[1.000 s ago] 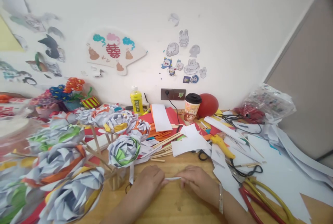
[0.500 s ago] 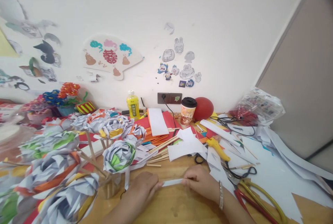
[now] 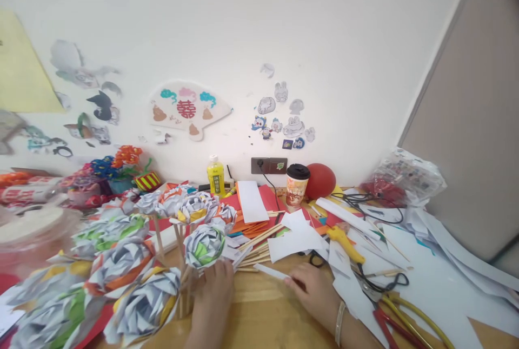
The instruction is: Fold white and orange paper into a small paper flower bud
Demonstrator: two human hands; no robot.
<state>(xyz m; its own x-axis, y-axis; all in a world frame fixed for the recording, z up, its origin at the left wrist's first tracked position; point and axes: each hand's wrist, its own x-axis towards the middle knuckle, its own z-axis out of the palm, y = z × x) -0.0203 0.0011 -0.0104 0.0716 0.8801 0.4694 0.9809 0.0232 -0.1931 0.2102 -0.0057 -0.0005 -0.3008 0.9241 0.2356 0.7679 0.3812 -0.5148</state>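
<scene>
My right hand (image 3: 310,288), with a bracelet on the wrist, pinches one end of a narrow white paper strip (image 3: 271,271) over the wooden table (image 3: 259,311). The strip's other end points up and left, free. My left hand (image 3: 214,284) is at the base of a white and green paper flower (image 3: 205,245), beside upright wooden sticks (image 3: 186,289). Its fingers are bent and partly hidden under the flower, so what they hold cannot be made out.
More paper flowers (image 3: 140,303) crowd the left side. Behind are a yellow bottle (image 3: 216,177), a lidded cup (image 3: 295,189) and a red balloon (image 3: 321,180). A yellow glue gun (image 3: 346,243), scissors (image 3: 409,316) and white paper sheets (image 3: 438,273) lie at right.
My left hand has let go of the paper strip and moved left and up to the green and white flower. My right hand still holds the strip, now tilted. The view has shifted left and up.
</scene>
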